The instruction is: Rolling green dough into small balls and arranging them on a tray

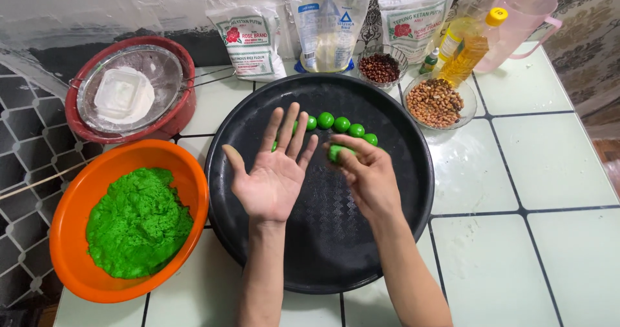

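— Where does the camera sit?
— On the person's head. It looks down, close over the tabletop (542,165).
— Which way does it face?
— Forward, toward the wall (97,10).

Green dough (139,223), orange bowl (77,198); green balls (341,125), black tray (387,198).

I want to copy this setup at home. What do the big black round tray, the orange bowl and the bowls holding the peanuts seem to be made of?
Black tray: probably plastic, semi-gloss, with a moulded grid texture on its floor.
Orange bowl: looks like plastic, smooth and glossy, evenly coloured with a soft sheen on the rim.
Peanut bowls: clear, likely glass; the contents show through the wall, though clear plastic is possible.
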